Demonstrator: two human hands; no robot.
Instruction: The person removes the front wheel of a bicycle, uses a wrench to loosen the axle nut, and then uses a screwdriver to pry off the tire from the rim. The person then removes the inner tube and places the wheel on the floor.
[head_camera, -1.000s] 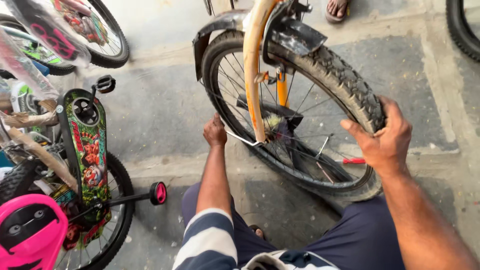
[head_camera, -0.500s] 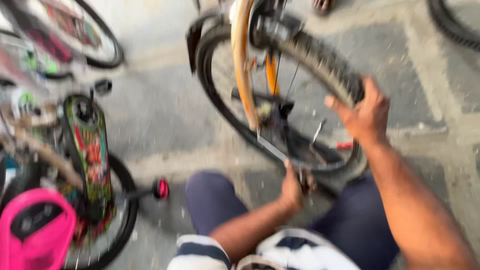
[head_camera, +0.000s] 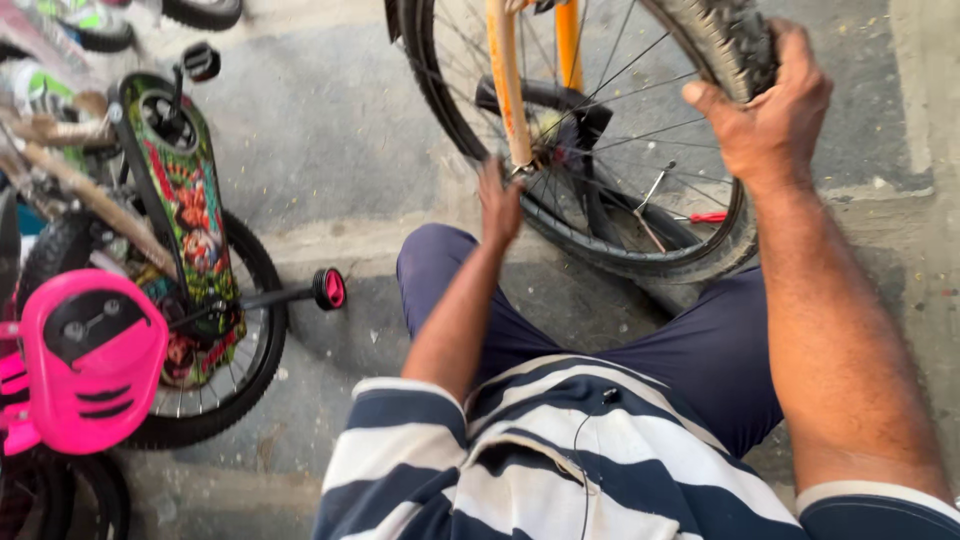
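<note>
Head view: a bicycle wheel (head_camera: 600, 150) stands upright on the concrete floor (head_camera: 330, 150), close in front of the person's knees. Its plane runs from near left to far right, so the knobbly tyre (head_camera: 735, 40) edge faces the right hand (head_camera: 765, 110). An orange fork leg (head_camera: 505, 80) runs down over the spokes to the hub, its long axis close to vertical and leaning slightly left at the top.

The right hand's grip is wrapped over the tyre at the wheel's upper right, thumb on the near sidewall and fingers curled over the tread. The left hand (head_camera: 500, 200) reaches to the lower end of the fork leg by the hub; it is blurred, and whether its grip is spread or pinching something cannot be told.

The top of the wheel and the rest of that bicycle are cut off by the upper edge. A small red-handled tool (head_camera: 710, 217) lies behind the spokes, half hidden. To the left stands a child's bicycle (head_camera: 190, 230) with a patterned chain guard, a pink pedal (head_camera: 330, 288) and a pink seat (head_camera: 85, 355), its front cut off.
</note>
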